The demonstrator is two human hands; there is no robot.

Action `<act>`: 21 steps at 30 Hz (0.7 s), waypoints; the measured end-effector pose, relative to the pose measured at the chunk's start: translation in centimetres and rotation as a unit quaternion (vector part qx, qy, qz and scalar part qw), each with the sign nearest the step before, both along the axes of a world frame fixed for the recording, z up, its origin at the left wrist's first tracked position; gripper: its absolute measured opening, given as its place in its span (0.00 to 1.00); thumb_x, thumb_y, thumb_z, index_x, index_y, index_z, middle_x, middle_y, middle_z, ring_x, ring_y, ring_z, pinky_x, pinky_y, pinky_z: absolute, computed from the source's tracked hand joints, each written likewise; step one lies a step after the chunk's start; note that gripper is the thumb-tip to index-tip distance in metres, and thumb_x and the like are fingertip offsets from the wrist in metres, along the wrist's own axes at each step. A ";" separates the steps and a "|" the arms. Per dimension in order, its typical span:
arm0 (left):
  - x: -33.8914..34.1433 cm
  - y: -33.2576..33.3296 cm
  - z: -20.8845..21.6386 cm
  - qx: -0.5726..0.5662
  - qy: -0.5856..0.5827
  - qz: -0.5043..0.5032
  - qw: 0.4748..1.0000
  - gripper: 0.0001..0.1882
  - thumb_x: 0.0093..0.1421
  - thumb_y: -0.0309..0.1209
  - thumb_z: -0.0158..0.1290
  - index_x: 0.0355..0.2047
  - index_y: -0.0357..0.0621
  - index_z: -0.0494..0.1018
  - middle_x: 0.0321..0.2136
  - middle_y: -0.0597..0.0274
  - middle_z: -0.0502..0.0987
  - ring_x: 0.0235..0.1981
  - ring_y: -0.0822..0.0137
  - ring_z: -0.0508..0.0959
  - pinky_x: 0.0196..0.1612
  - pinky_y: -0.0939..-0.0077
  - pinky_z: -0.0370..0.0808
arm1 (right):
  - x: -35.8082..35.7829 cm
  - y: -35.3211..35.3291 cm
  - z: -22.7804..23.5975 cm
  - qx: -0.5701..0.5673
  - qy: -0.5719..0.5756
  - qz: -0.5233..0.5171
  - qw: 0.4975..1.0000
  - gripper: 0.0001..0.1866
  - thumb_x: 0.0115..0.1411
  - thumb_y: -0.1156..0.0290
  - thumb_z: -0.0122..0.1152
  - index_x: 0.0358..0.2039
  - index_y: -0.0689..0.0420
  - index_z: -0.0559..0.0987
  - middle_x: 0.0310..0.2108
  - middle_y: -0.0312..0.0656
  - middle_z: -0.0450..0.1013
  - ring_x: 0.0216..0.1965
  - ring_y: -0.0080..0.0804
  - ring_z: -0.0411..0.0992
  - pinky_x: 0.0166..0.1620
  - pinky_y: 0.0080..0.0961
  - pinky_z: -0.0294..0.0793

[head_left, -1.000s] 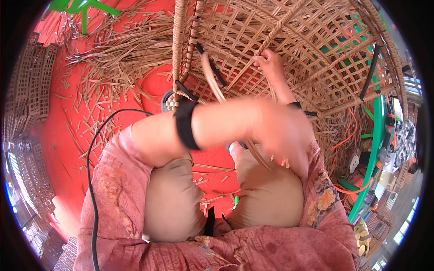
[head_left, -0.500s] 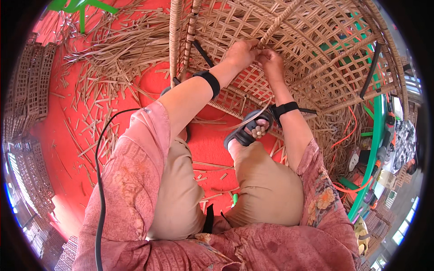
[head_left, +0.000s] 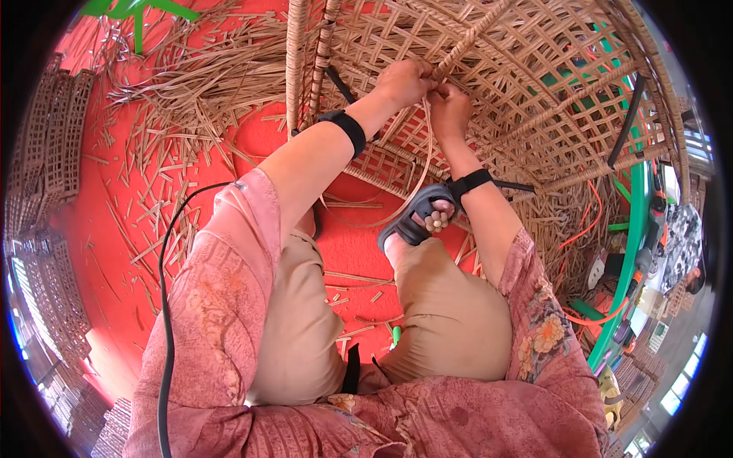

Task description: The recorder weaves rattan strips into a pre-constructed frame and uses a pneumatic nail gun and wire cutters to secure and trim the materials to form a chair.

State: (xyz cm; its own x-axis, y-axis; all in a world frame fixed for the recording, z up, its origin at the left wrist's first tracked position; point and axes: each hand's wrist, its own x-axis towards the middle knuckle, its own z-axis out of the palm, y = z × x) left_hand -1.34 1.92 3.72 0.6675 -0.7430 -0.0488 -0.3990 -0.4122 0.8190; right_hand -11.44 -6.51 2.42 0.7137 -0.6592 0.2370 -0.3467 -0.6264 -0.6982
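A large openwork basket of woven cane strips stands tilted in front of me, with cord-wrapped ribs along its panels. Both hands meet at one wrapped rib. My left hand is closed in a pinch against the rib's lower end. Just right of it and slightly lower, my right hand has its fingers curled and the fingertips pressed together. A long thin cane strip hangs from between the fingertips and curves down toward my sandal. The fingers hide just how the strip passes the rib.
Loose cane strips lie heaped on the red floor, with cut scraps around. Stacked woven panels stand at the left. A green-edged table with tools is at the right, an orange cord near it. Black cable runs along my left sleeve.
My right hand has drawn slightly left and down, nearer the left hand. The cane strip has swung from beside my right wrist to hang between the hands. The basket stays put.
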 end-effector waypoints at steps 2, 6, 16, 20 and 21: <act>0.1 0.0 -0.3 0.002 0.002 0.007 1.000 0.14 0.53 0.42 0.54 0.30 0.43 0.75 0.27 0.51 0.76 0.32 0.53 0.76 0.37 0.63 0.71 | -0.1 0.5 0.0 0.015 0.004 -0.005 1.000 0.06 0.51 0.74 0.57 0.26 0.64 0.79 0.22 0.54 0.74 0.26 0.49 0.73 0.32 0.36 0.70; -0.2 -0.4 -0.5 0.011 -0.048 0.018 0.999 0.15 0.53 0.42 0.54 0.32 0.43 0.74 0.29 0.50 0.76 0.34 0.50 0.76 0.38 0.61 0.71 | 0.3 0.9 -0.3 0.030 0.022 0.005 0.999 0.07 0.53 0.75 0.54 0.26 0.65 0.78 0.23 0.54 0.74 0.27 0.49 0.73 0.33 0.36 0.69; 0.4 -0.1 -1.3 -0.027 -0.013 0.029 0.999 0.16 0.51 0.38 0.57 0.34 0.39 0.74 0.30 0.49 0.77 0.34 0.55 0.77 0.39 0.65 0.72 | 0.4 1.3 -1.0 0.068 -0.028 0.041 0.996 0.13 0.54 0.72 0.52 0.39 0.64 0.75 0.30 0.54 0.75 0.34 0.49 0.74 0.38 0.35 0.70; 0.6 -0.3 -1.2 -0.052 -0.023 -0.001 0.998 0.15 0.51 0.37 0.58 0.34 0.39 0.74 0.29 0.51 0.77 0.33 0.58 0.77 0.38 0.69 0.72 | 0.6 -0.1 -2.9 0.074 -0.055 0.074 0.993 0.24 0.52 0.70 0.57 0.49 0.64 0.68 0.34 0.52 0.75 0.38 0.47 0.74 0.40 0.34 0.71; 0.9 -0.3 -1.2 -0.051 -0.040 -0.029 0.997 0.15 0.52 0.36 0.57 0.35 0.39 0.74 0.30 0.51 0.77 0.33 0.58 0.77 0.38 0.70 0.72 | 0.7 -0.9 -3.5 0.073 -0.055 0.073 0.993 0.24 0.52 0.70 0.57 0.49 0.64 0.68 0.34 0.52 0.75 0.38 0.47 0.74 0.40 0.34 0.71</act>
State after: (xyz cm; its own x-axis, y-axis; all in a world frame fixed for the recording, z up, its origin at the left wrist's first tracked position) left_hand -0.40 1.67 2.52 0.6224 -0.7786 0.0804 -0.4856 -0.3036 0.8198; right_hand -10.75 -7.40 -1.08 0.7794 -0.5833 0.2285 -0.1755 -0.5534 -0.8142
